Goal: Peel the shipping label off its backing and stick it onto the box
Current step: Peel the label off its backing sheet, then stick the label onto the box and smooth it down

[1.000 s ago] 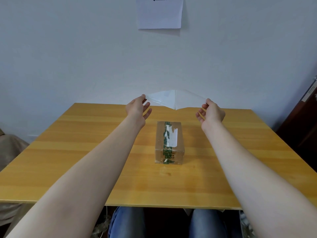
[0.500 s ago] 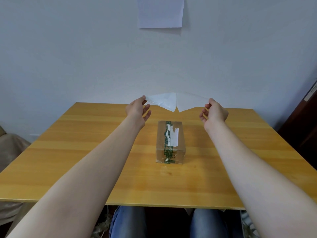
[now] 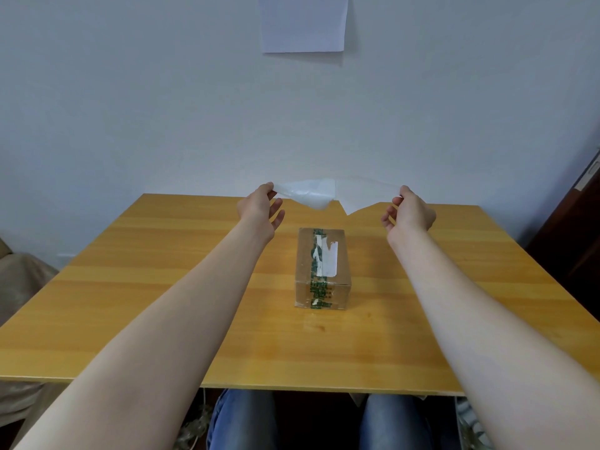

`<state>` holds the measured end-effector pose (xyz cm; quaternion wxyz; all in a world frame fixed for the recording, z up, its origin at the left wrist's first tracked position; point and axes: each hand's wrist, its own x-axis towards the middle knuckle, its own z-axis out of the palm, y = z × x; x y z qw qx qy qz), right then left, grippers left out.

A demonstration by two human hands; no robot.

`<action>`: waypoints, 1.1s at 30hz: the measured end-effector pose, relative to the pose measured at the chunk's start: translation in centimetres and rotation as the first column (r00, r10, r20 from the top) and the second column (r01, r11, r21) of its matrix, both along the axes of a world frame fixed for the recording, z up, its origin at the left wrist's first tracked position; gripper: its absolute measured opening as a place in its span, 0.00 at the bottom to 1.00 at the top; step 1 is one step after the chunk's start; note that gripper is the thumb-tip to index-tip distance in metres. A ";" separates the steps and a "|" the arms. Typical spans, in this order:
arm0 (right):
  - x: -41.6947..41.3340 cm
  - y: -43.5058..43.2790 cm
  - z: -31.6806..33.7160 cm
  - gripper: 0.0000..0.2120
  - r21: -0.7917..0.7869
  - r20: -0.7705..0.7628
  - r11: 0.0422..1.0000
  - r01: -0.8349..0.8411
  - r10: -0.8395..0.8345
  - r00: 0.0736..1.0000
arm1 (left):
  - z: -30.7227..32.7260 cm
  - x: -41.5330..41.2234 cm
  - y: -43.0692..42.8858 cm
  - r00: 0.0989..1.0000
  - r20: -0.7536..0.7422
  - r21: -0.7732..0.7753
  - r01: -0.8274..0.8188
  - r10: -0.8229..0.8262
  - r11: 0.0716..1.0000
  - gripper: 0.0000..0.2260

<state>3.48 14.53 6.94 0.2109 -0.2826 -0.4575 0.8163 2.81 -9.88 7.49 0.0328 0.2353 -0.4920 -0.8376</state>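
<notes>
Our left hand [image 3: 259,209] pinches the glossy backing [image 3: 311,196], our right hand [image 3: 410,214] pinches the label [image 3: 360,198], both held up beyond the box [image 3: 323,264] on the table [image 3: 162,287]. We should pull apart slowly and evenly, avoiding curl.

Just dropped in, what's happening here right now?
A person is pulling two white sheets apart in mid-air. The left hand pinches a glossy sheet, the right hand a matte sheet, spread in a V. I can't tell which one is the label. The taped box sits on the table beneath, with the new label not yet on it.
</notes>
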 end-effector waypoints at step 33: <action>-0.9 -13.7 -1.4 0.26 0.442 0.413 0.230 -0.867 0.806 0.424 | 2.2 0.8 -5.3 0.906 -0.159 0.150 -0.370 0.392 0.917 0.08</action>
